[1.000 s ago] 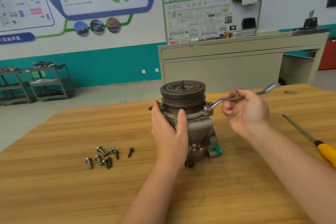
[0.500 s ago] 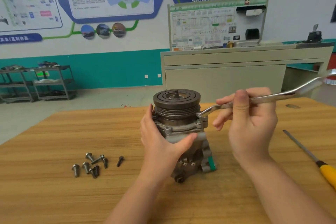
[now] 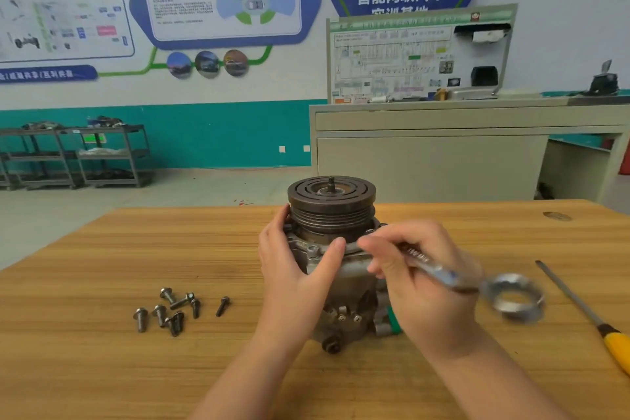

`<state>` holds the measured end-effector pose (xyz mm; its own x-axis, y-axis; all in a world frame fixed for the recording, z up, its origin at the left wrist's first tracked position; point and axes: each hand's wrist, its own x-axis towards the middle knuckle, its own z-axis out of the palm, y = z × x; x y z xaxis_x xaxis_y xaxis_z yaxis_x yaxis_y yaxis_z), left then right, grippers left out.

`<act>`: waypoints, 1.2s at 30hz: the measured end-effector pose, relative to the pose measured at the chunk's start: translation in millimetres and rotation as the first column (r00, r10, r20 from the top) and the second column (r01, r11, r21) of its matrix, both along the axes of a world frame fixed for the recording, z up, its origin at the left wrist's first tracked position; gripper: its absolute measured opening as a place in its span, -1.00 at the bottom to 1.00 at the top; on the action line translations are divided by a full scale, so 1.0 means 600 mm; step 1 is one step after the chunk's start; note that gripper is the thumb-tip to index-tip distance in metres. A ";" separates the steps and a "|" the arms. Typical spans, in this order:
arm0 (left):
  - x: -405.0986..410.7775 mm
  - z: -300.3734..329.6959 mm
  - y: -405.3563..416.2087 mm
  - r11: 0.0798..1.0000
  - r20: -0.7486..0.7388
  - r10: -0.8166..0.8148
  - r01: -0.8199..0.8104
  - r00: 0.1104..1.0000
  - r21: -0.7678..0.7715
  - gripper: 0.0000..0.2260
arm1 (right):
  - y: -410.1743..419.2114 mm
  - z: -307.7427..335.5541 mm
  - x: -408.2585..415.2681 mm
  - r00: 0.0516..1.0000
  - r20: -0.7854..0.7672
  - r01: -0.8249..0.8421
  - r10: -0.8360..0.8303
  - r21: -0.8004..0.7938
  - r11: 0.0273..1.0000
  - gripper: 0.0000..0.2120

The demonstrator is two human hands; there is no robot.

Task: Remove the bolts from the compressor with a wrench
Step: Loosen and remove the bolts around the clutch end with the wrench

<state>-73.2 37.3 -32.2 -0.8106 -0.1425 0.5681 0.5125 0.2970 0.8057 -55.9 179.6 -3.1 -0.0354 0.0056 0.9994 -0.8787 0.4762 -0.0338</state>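
Steel wrench [image 3: 443, 274] in right hand [image 3: 422, 286] points its ring end rightward, nearward.

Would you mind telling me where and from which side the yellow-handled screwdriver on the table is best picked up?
I would take the screwdriver by its yellow handle, coming from above with the right hand, once that hand lets go of the wrench. It lies flat on the table to the right of the compressor, apart from it. The handle is its thickest part and nearest the person; the shaft is thin.
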 end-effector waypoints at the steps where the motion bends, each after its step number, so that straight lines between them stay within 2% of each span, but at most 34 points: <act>1: 0.000 0.000 -0.001 1.000 0.005 0.002 -0.002 1.000 -0.005 -0.28 | -0.004 -0.002 0.000 0.996 -0.046 0.074 -0.073 0.022 0.997 -0.56; 3: 0.001 0.000 -0.002 1.000 0.011 0.008 -0.008 1.000 -0.008 -0.27 | -0.011 -0.005 0.003 0.998 -0.027 0.050 -0.052 -0.074 0.996 -0.59; 5: 0.001 0.001 -0.002 1.000 0.010 0.017 -0.017 1.000 -0.011 -0.28 | -0.017 -0.001 0.005 0.984 0.059 -0.140 0.168 -0.331 0.933 -0.65; 6: 0.002 0.002 -0.001 1.000 0.011 0.017 -0.017 1.000 -0.011 -0.28 | -0.016 0.001 0.002 0.959 0.096 -0.186 0.266 -0.496 0.848 -0.65; 8: 0.003 0.002 -0.001 1.000 0.017 0.015 -0.015 1.000 -0.005 -0.28 | -0.004 0.010 -0.015 0.876 0.199 -0.138 0.440 -0.771 0.622 -0.65; 10: 0.004 0.002 -0.002 1.000 0.014 0.014 -0.014 1.000 0.002 -0.27 | 0.025 0.018 -0.042 0.660 0.249 -0.106 0.709 -0.903 0.415 -0.69; 11: 0.004 0.002 -0.002 1.000 0.013 0.011 -0.011 1.000 0.002 -0.28 | 0.038 0.020 -0.054 0.521 0.252 -0.105 0.816 -0.929 0.354 -0.74; 12: 0.004 0.002 -0.002 1.000 0.014 0.009 -0.009 1.000 0.001 -0.29 | 0.048 0.021 -0.062 0.397 0.258 -0.114 0.881 -0.938 0.326 -0.81; 13: 0.004 0.003 -0.002 1.000 0.017 0.009 -0.009 1.000 -0.001 -0.31 | 0.054 0.021 -0.066 0.313 0.258 -0.136 0.914 -0.940 0.312 -0.86; 14: 0.004 0.003 -0.002 1.000 0.017 0.011 -0.011 1.000 -0.003 -0.31 | 0.057 0.020 -0.068 0.277 0.245 -0.164 0.929 -0.941 0.297 -0.89; 15: 0.004 0.003 -0.002 1.000 0.015 0.013 -0.013 1.000 -0.003 -0.32 | 0.057 0.021 -0.065 0.277 0.219 -0.197 0.936 -0.940 0.278 -0.90; 16: 0.005 0.003 -0.002 1.000 0.013 0.012 -0.012 1.000 -0.002 -0.32 | 0.056 0.022 -0.060 0.317 0.187 -0.228 0.930 -0.936 0.266 -0.90; 17: 0.005 0.003 -0.003 1.000 0.013 0.009 -0.009 1.000 0.001 -0.31 | 0.056 0.025 -0.053 0.408 0.167 -0.256 0.897 -0.923 0.289 -0.90; 18: 0.005 0.003 -0.004 1.000 0.016 0.003 -0.003 1.000 0.003 -0.30 | 0.056 0.029 -0.045 0.532 0.171 -0.272 0.830 -0.893 0.358 -0.90; 20: 0.004 0.002 -0.004 1.000 0.023 0.001 -0.001 1.000 0.003 -0.28 | 0.057 0.035 -0.030 0.775 0.207 -0.249 0.597 -0.768 0.590 -0.90; 22: 0.002 0.002 -0.004 1.000 0.022 0.007 -0.007 1.000 -0.003 -0.28 | 0.052 0.035 -0.017 0.886 0.184 -0.230 0.425 -0.623 0.748 -0.91; 28: 0.003 0.001 -0.005 1.000 0.020 0.015 -0.014 1.000 -0.011 -0.27 | 0.025 0.021 0.000 0.933 0.203 -0.204 0.298 -0.385 0.900 -0.97; 30: 0.002 0.002 -0.005 1.000 0.021 0.009 -0.009 1.000 -0.009 -0.26 | 0.024 0.013 -0.002 0.956 0.184 -0.169 0.228 -0.289 0.942 -0.92; 32: 0.005 0.001 -0.005 1.000 0.021 0.007 -0.006 1.000 -0.011 -0.26 | 0.024 0.007 -0.004 0.972 0.152 -0.143 0.180 -0.228 0.963 -0.83; 36: 0.003 0.004 -0.004 1.000 0.027 0.013 -0.012 1.000 -0.020 -0.33 | 0.018 -0.005 -0.007 0.991 0.085 -0.101 0.107 -0.073 0.992 -0.88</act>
